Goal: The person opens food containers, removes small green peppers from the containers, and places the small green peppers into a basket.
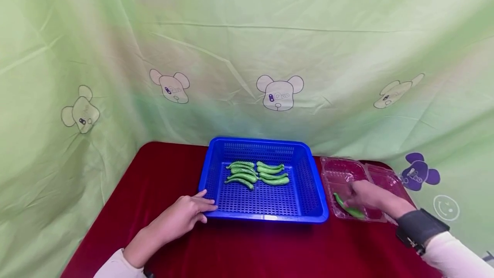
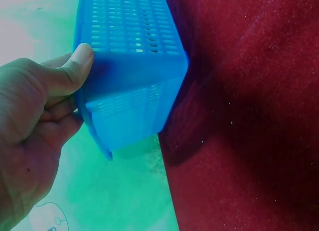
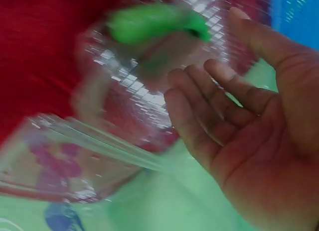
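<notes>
A blue plastic basket (image 1: 266, 217) with perforated walls stands on the red cloth. Two columns of green chili peppers (image 1: 242, 170) lie inside it. At its front left corner, my left hand (image 1: 189, 213) holds the rim; in the left wrist view the thumb (image 2: 79, 61) rests on the outer side and the other fingers are behind the rim. To the right, a single green pepper (image 1: 349, 209) lies in a clear plastic clamshell box (image 1: 335, 166). My right hand (image 1: 364, 194) hovers over that box, fingers loosely bent and holding nothing, apart from the pepper (image 3: 149, 24) in the right wrist view.
The red-covered table (image 1: 162, 170) carries everything. A light green curtain (image 1: 231, 33) with printed bear heads hangs close behind and along the sides. The box's lid (image 1: 386, 179) lies opened to the right. A black band (image 1: 422, 228) is on the right wrist.
</notes>
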Available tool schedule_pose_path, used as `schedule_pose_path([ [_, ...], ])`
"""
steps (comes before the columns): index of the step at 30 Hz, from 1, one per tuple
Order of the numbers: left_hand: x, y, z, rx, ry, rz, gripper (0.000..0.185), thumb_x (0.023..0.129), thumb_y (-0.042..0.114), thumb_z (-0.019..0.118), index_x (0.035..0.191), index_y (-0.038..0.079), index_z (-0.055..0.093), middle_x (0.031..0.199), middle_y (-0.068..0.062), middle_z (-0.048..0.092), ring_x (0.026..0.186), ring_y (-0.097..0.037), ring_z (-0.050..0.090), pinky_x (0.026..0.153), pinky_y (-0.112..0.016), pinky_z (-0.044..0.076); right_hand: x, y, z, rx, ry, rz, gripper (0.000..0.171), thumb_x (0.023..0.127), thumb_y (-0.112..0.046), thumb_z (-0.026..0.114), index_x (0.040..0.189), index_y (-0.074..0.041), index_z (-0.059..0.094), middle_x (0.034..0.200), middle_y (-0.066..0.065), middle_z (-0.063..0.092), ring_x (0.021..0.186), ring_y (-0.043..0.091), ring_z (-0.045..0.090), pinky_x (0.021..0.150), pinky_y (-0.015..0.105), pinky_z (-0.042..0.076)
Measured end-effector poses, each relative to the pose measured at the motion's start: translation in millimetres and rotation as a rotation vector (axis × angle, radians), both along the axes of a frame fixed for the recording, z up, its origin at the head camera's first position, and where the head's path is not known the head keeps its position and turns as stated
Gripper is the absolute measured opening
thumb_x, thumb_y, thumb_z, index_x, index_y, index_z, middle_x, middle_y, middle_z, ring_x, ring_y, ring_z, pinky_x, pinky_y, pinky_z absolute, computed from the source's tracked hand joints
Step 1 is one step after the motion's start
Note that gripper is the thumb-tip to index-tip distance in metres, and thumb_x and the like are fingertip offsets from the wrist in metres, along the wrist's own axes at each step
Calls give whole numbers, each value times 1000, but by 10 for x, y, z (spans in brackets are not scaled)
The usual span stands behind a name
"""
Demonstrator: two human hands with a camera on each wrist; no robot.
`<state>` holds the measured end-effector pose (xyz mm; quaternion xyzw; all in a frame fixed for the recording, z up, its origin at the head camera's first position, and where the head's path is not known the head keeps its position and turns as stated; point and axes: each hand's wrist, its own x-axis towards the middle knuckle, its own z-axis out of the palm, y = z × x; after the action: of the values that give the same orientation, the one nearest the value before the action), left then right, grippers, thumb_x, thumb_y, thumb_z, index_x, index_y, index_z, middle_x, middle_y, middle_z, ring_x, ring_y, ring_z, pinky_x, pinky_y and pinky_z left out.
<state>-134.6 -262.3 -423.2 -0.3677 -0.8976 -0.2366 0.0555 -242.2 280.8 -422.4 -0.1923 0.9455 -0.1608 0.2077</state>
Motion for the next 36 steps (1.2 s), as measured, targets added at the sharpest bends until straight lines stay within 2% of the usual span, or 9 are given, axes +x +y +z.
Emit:
schedule_pose_path([
  [5,0,16,-1,1,-9,-4,33,78,-5,81,110,3,80,107,-12,80,114,-39,71,99,-52,58,147,80,-188,-71,-21,2,37,84,-25,83,71,-14,51,61,-10,32,54,3,34,51,20,30],
  [8,11,16,-7,1,-19,-2,33,77,-6,81,109,2,80,107,-11,80,114,-39,71,99,-52,58,214,56,-266,-64,6,-17,36,85,-23,83,72,-14,50,64,-9,30,55,4,33,51,21,29],
  [14,25,21,-16,6,-34,6,33,78,-6,81,110,2,80,107,-13,79,115,-40,71,99,-53,57,276,4,-382,39,140,-37,32,83,-19,84,76,-13,53,67,-5,38,62,10,39,56,24,32],
  [19,31,24,-18,1,-20,5,32,77,-5,81,109,2,80,106,-14,79,113,-41,71,97,-52,58,273,18,-412,56,156,-47,27,84,-11,81,77,-12,56,65,-4,43,59,10,44,53,23,35],
  [22,34,20,-15,-3,-9,10,32,77,-4,81,108,3,80,106,-13,80,113,-41,71,97,-52,59,227,19,-361,38,165,-60,22,85,-7,79,80,-10,58,66,-3,46,59,11,45,52,24,37],
  [27,39,12,-8,-1,-18,24,33,77,-5,81,109,3,80,107,-13,79,114,-41,71,98,-53,58,44,-32,-170,-1,312,-30,17,84,-2,78,84,-7,62,69,-2,53,62,11,46,52,24,39],
  [32,35,10,6,0,-21,23,33,77,-5,81,109,2,80,107,-12,79,115,-40,71,99,-53,57,-157,-172,92,-60,492,40,18,79,5,79,89,-4,68,77,1,64,67,12,55,55,29,48],
  [36,33,11,22,-1,-20,21,33,78,-6,81,110,3,80,107,-13,79,115,-40,71,99,-53,57,-259,-403,325,-114,572,80,19,78,3,81,92,-3,69,81,4,67,72,18,63,61,36,56],
])
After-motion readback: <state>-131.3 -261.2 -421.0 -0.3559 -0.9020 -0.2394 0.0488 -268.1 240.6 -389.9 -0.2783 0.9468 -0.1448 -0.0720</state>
